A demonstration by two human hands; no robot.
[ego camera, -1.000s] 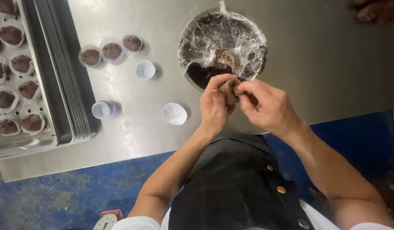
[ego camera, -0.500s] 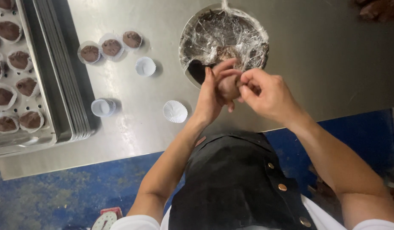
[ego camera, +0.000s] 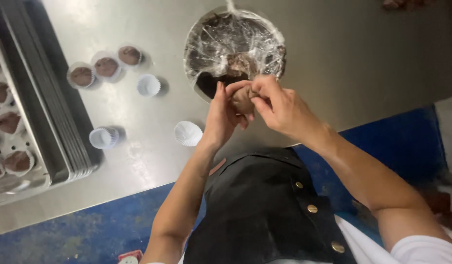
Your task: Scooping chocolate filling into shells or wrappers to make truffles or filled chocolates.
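Observation:
My left hand (ego camera: 225, 116) and my right hand (ego camera: 277, 105) meet just below a round metal bowl (ego camera: 196, 41) covered in clear film, with dark brown dough inside. Between the fingers of both hands sits a small brown lump of dough (ego camera: 243, 100). The left palm cups it from the left and the right fingers press it from above. Both hands hover over the steel table (ego camera: 333, 58), near its front edge.
Three filled paper cups (ego camera: 106, 66) stand in a row at the left, with empty white cups (ego camera: 148, 85) (ego camera: 187, 133) (ego camera: 101, 138) scattered nearby. A stack of metal trays (ego camera: 45, 127) holding filled cups lies at the far left. A blue floor (ego camera: 74, 230) shows below.
Both hands have lifted slightly toward the bowl while working the dough lump between the fingers; the lump now shows more clearly.

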